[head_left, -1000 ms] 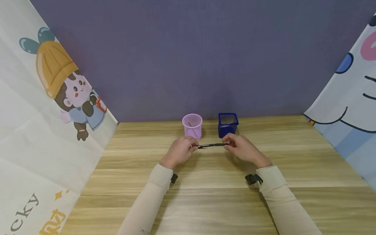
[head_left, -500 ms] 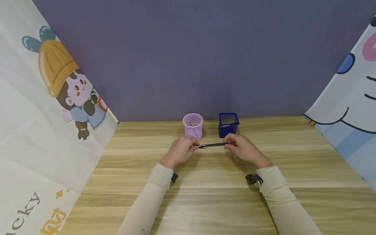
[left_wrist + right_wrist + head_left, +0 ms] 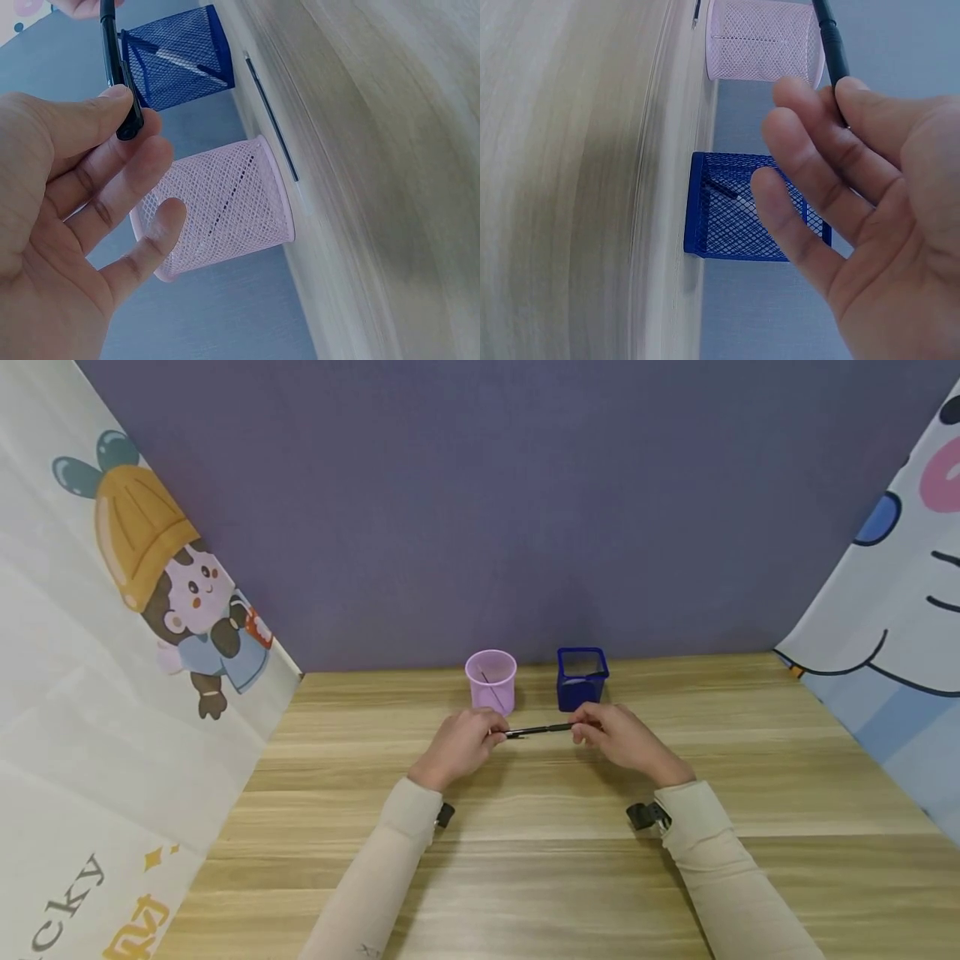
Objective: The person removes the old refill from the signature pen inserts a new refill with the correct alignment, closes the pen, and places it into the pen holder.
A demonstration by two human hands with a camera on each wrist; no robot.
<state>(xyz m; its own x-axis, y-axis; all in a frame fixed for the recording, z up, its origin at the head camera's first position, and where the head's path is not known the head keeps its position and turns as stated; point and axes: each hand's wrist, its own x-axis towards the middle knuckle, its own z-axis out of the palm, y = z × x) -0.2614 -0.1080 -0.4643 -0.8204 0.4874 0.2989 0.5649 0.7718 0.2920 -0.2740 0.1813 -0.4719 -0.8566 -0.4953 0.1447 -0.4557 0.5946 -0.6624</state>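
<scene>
A black pen [image 3: 538, 729] is held level between my two hands, close above the table. My left hand [image 3: 465, 741] pinches its clip end between thumb and forefinger, the other fingers spread loose, as the left wrist view shows. At the opposite end, my right hand [image 3: 621, 742] pinches the pen in the same way; the pen's tip there is partly covered by the fingers. On the table beyond lies a thin dark pen refill [image 3: 271, 116] with a clear end, seen in the left wrist view.
Behind my left hand stands a pink mesh pen cup [image 3: 492, 681] with a thin dark stick leaning inside. A square blue mesh pen cup [image 3: 582, 679] stands to its right, holding a black-and-white pen [image 3: 180, 61]. A purple-grey wall [image 3: 480, 510] rises along the table's back edge.
The fingers of my right hand have shifted slightly at the pen's end. My left hand and both cups stay in place.
</scene>
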